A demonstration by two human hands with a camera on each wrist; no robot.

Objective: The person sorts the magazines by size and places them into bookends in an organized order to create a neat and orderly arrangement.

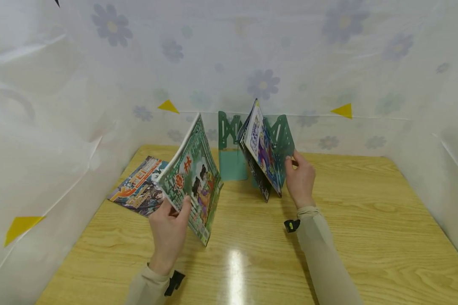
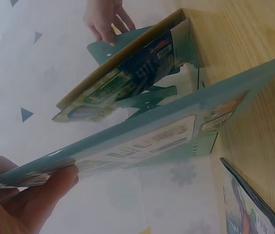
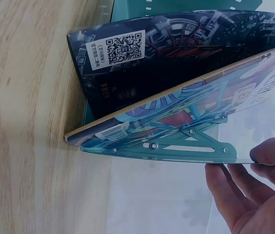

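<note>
My left hand grips a green-covered magazine by its near edge, thumb on the front cover; the magazine is tilted upright, left of the bookend. With thumb and fingertips, my right hand pinches the right plate of a green metal folding bookend. Between the bookend's two plates lean two magazines, a colourful one against the right plate and a dark one beside it, spread apart at the top in the right wrist view. The bookend's left plate stands bare in the head view.
Flat on the table at the left lies another magazine, partly behind the held one. White flowered sheeting encloses the table at the back and sides, with yellow triangles on it.
</note>
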